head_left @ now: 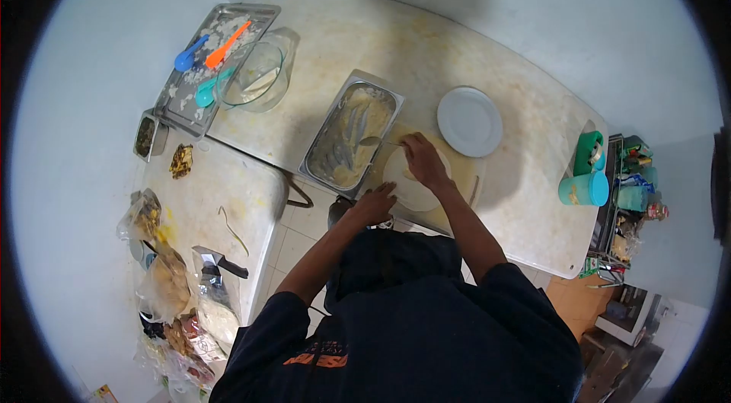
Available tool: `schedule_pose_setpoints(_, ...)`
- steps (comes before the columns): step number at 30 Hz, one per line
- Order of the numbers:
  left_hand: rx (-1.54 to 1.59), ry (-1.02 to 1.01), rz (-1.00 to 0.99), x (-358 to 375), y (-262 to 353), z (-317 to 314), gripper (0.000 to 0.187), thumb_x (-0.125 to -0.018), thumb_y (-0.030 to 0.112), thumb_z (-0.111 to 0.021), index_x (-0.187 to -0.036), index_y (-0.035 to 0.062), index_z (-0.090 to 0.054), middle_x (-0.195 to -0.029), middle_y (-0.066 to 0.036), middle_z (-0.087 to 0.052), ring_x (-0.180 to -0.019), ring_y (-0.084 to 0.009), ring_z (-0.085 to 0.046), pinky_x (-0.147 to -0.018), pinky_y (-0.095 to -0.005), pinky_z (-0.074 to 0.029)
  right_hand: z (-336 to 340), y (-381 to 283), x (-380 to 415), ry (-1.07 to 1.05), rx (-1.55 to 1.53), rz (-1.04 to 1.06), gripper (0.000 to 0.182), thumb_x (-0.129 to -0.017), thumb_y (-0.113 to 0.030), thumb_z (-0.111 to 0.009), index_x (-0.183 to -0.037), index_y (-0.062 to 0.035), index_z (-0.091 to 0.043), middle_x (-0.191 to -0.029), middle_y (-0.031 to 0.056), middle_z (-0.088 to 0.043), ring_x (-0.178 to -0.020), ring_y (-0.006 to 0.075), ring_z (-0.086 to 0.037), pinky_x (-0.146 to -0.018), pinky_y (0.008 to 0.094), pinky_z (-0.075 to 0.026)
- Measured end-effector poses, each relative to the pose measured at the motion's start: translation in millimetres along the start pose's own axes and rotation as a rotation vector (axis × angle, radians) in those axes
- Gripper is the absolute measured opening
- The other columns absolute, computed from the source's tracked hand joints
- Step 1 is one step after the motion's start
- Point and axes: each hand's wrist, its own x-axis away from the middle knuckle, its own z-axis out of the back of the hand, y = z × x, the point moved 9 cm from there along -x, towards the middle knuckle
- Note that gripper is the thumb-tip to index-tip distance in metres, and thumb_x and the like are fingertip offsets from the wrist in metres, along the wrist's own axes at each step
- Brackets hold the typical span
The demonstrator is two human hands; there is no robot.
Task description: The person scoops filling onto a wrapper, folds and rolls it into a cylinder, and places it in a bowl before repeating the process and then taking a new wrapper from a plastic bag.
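A spoon (372, 141) is held in my right hand (423, 161), its bowl over the right edge of a metal pan (316, 146) coated with a pale, creamy mixture. Under my right hand a round, flat, whitish piece (396, 178) lies on a yellowish board (466, 188). My left hand (375, 205) rests near the lower left edge of that round piece, its fingers apart. Just beyond the board, to the right, is a white plate (470, 121).
At the back left, a metal tray (192, 118) holds blue, orange and teal scoops beside a glass bowl (266, 91). Bagged food (166, 285) and a knife (232, 267) lie at the left. Turquoise containers (585, 189) stand on the far right.
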Motion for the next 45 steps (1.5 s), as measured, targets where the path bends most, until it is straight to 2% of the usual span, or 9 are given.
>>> schedule_pose_setpoints(8,-0.069,-0.082,0.024,4.1,7.0,6.0,0.063,-0.086,0.032,-0.069,-0.137,0.0023,-0.049,-0.155,-0.021,-0.029,-0.143,-0.0362,-0.029,-0.109,-0.0512,-0.038,-82.4,-39.6,-30.2,-0.513,0.299,-0.021,0.021,-0.085,-0.002,-0.057,-0.104,-0.0061,-0.064,-0.106,0.0177,-0.060,-0.100,0.0345,-0.063,-0.087,0.0454,-0.053)
schedule_pose_setpoints(13,0.013,-0.022,0.047,0.3,2.2,-0.4,0.052,-0.079,0.021,-0.070,-0.126,0.0032,-0.057,-0.146,-0.020,-0.042,-0.134,-0.0357,-0.042,-0.101,-0.0558,-0.043,-131.6,-31.4,-12.6,-0.655,0.293,0.155,0.018,-0.086,-0.004,-0.056,-0.103,-0.0028,-0.064,-0.106,0.0184,-0.060,-0.097,0.0351,-0.065,-0.084,0.0459,-0.054)
schedule_pose_setpoints(17,0.053,-0.119,0.078,-2.5,2.4,3.2,0.049,-0.073,0.013,-0.070,-0.121,0.0035,-0.061,-0.126,-0.021,-0.060,-0.121,-0.0373,-0.054,-0.098,-0.0544,-0.045,-134.4,-43.3,-6.4,-0.573,0.398,0.050,0.017,-0.086,-0.005,-0.057,-0.100,0.0001,-0.064,-0.104,0.0201,-0.060,-0.095,0.0359,-0.066,-0.080,0.0457,-0.056)
schedule_pose_setpoints(20,0.146,0.065,0.027,5.6,7.7,21.6,0.051,-0.069,0.010,-0.071,-0.119,0.0028,-0.062,-0.111,-0.021,-0.066,-0.113,-0.0404,-0.059,-0.099,-0.0508,-0.045,-136.8,-51.8,-0.1,-0.583,0.368,0.037,0.015,-0.088,-0.008,-0.056,-0.098,0.0008,-0.064,-0.103,0.0205,-0.061,-0.093,0.0363,-0.066,-0.079,0.0449,-0.057)
schedule_pose_setpoints(25,0.123,0.092,-0.013,6.4,9.6,24.4,0.057,-0.070,0.011,-0.072,-0.124,0.0020,-0.059,-0.123,-0.023,-0.060,-0.120,-0.0425,-0.054,-0.101,-0.0498,-0.044,-122.9,-64.0,3.3,-0.613,0.507,0.027,0.017,-0.091,-0.013,-0.056,-0.100,-0.0019,-0.065,-0.097,0.0181,-0.063,-0.093,0.0355,-0.067,-0.080,0.0440,-0.057)
schedule_pose_setpoints(31,-0.007,0.138,-0.014,9.7,6.9,5.9,0.055,-0.076,0.019,-0.072,-0.126,0.0031,-0.056,-0.144,-0.021,-0.045,-0.134,-0.0373,-0.043,-0.104,-0.0550,-0.040,-41.2,-48.8,12.4,-0.171,0.092,-0.104,0.022,-0.092,-0.024,-0.058,-0.104,-0.0076,-0.066,-0.091,0.0142,-0.064,-0.090,0.0347,-0.066,-0.079,0.0447,-0.055)
schedule_pose_setpoints(35,-0.160,0.211,-0.009,10.2,10.2,7.6,0.039,-0.085,0.016,-0.064,-0.121,0.0034,-0.060,-0.146,-0.017,-0.041,-0.136,-0.0332,-0.040,-0.097,-0.0534,-0.044,-5.6,9.5,76.2,-0.172,0.156,-0.239,0.017,-0.089,-0.020,-0.063,-0.100,-0.0073,-0.068,-0.091,0.0134,-0.064,-0.086,0.0335,-0.065,-0.078,0.0432,-0.053)
schedule_pose_setpoints(38,-0.152,0.118,0.050,6.2,14.3,20.6,0.038,-0.085,0.017,-0.062,-0.120,0.0029,-0.060,-0.142,-0.017,-0.045,-0.132,-0.0330,-0.043,-0.097,-0.0513,-0.044,-2.6,40.7,136.6,-0.173,0.210,-0.199,0.016,-0.087,-0.017,-0.067,-0.099,-0.0080,-0.070,-0.091,0.0118,-0.064,-0.089,0.0307,-0.063,-0.080,0.0405,-0.052)
schedule_pose_setpoints(45,-0.268,0.367,-0.044,-7.7,28.0,31.7,0.022,-0.079,0.018,-0.068,-0.101,0.0124,-0.068,-0.111,-0.010,-0.058,-0.108,-0.0305,-0.057,-0.092,-0.0521,-0.044,-3.4,44.1,159.8,-0.237,0.190,-0.009,0.018,-0.083,-0.016,-0.070,-0.100,-0.0107,-0.072,-0.095,0.0068,-0.066,-0.096,0.0263,-0.062,-0.081,0.0390,-0.053)
